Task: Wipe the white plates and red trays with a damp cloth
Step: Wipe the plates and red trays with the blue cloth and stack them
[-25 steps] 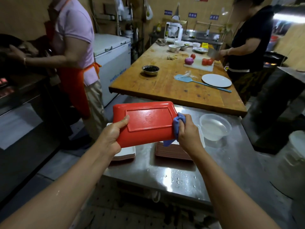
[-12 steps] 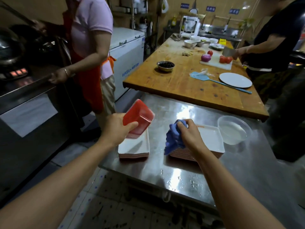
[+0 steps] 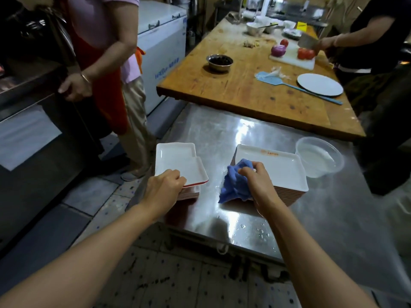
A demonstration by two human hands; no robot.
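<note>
Head view: left hand (image 3: 163, 186) hides tray (image 3: 178, 162) edge; cloth (image 3: 235, 183) bunched.

the left hand (image 3: 163, 185) covers the near corner of the top tray (image 3: 178, 163) on the left stack, and its fingertips are tucked under the rim, out of sight. the blue cloth (image 3: 235, 183) and the right hand (image 3: 258, 183) hide the near left corner of the right stack (image 3: 287, 174); how many trays lie in either stack is too fine to count. the orange print on its top plate is too small to read. both forearms run off the bottom edge. the person in the red apron (image 3: 100, 63) and the person with the cleaver (image 3: 307, 40) are cut off at the top edge.
</note>
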